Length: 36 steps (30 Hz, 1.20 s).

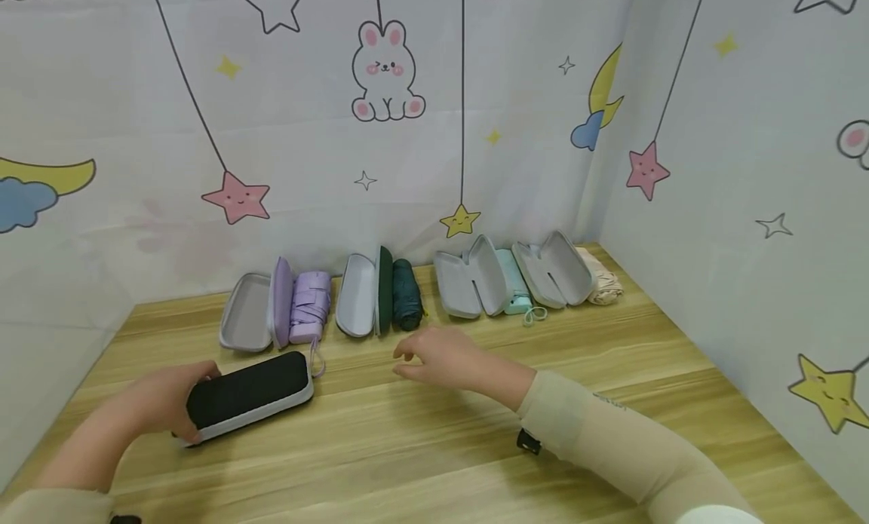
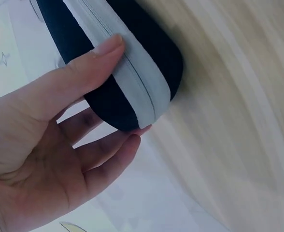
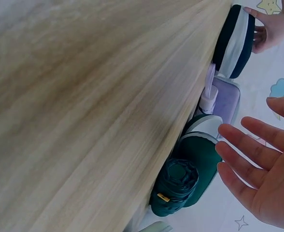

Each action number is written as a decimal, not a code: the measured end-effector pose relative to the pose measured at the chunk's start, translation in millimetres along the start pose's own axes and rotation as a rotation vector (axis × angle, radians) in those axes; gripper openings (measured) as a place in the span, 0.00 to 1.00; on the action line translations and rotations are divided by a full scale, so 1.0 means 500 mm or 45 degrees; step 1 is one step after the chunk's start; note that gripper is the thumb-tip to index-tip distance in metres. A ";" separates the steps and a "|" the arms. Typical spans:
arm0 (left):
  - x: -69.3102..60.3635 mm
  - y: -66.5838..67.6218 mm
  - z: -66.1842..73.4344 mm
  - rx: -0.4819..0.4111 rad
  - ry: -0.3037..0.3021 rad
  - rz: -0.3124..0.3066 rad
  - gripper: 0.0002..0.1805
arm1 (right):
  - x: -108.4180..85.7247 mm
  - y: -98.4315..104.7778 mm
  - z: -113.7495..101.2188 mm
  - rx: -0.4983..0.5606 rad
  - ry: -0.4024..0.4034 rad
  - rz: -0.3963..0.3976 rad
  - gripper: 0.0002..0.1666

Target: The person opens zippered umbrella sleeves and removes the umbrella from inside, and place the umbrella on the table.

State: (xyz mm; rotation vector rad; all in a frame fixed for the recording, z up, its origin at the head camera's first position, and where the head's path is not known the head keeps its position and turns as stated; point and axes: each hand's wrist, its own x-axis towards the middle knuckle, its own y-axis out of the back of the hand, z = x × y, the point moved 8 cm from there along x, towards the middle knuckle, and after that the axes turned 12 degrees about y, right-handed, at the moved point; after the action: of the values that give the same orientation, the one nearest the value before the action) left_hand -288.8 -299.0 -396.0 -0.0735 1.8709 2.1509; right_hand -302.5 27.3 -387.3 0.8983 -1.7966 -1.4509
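Observation:
At the front left of the table, my left hand (image 1: 166, 399) grips the end of a black zip case (image 1: 251, 388) with a pale grey band round its side. In the left wrist view, the thumb presses the band beside the zip and the fingers curl round the far side. The case is closed. My right hand (image 1: 444, 356) hovers over the middle of the table with loosely bent fingers and holds nothing. Nearest to it are a dark green folded umbrella (image 1: 406, 294) and an open green case (image 1: 357, 294) with a pale lining.
Along the back stand an open lilac case (image 1: 247, 313), a lilac folded umbrella (image 1: 311, 305), two more open grey-lined cases (image 1: 458, 283) (image 1: 543, 275), a mint umbrella (image 1: 514, 283) and a cream umbrella (image 1: 600, 279). A printed curtain (image 1: 305, 117) hangs behind the wooden table (image 1: 380, 464).

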 end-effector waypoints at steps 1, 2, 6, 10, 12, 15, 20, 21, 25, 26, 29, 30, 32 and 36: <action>0.003 -0.001 0.008 0.008 -0.006 -0.005 0.42 | 0.001 0.000 -0.001 0.003 0.001 -0.002 0.19; 0.005 -0.003 0.016 0.019 -0.009 -0.008 0.42 | 0.001 0.000 -0.002 0.007 0.000 -0.005 0.19; 0.014 -0.009 0.046 0.043 -0.022 -0.028 0.43 | 0.002 0.000 -0.004 0.028 -0.010 -0.015 0.19; 0.016 -0.011 0.079 0.050 -0.049 -0.025 0.43 | 0.003 -0.002 -0.004 0.041 -0.017 -0.031 0.20; 0.017 -0.012 0.094 0.053 -0.058 -0.021 0.42 | 0.004 -0.005 -0.003 0.043 -0.020 -0.041 0.20; 0.019 -0.012 0.115 0.062 -0.060 -0.022 0.42 | 0.006 -0.007 -0.002 0.035 -0.018 -0.053 0.21; 0.021 -0.013 0.152 0.067 -0.074 -0.024 0.43 | 0.009 -0.010 -0.004 0.015 -0.016 -0.066 0.22; 0.022 -0.013 0.158 0.070 -0.075 -0.021 0.43 | 0.010 -0.010 -0.005 0.012 -0.017 -0.067 0.23; 0.023 -0.017 0.187 0.096 -0.099 -0.004 0.42 | 0.011 -0.011 -0.009 0.002 -0.016 -0.068 0.24; 0.025 -0.018 0.194 0.100 -0.102 -0.003 0.42 | 0.012 -0.011 -0.010 -0.008 -0.012 -0.069 0.25; 0.029 -0.022 0.219 0.088 -0.116 -0.011 0.42 | 0.014 -0.012 -0.013 -0.027 0.011 -0.076 0.29; 0.030 -0.023 0.228 0.084 -0.123 -0.012 0.41 | 0.015 -0.013 -0.015 -0.032 0.022 -0.081 0.31; 0.034 -0.026 0.246 0.072 -0.141 -0.017 0.42 | 0.018 -0.015 -0.020 -0.047 0.052 -0.097 0.36; 0.037 -0.030 0.280 0.064 -0.186 -0.013 0.44 | 0.022 -0.024 -0.030 -0.068 0.111 -0.133 0.43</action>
State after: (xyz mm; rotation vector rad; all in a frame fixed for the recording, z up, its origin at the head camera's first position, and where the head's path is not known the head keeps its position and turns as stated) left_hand -281.8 -157.4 -393.0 0.0820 1.8365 2.0420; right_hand -294.7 8.3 -396.0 1.0259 -1.6615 -1.4935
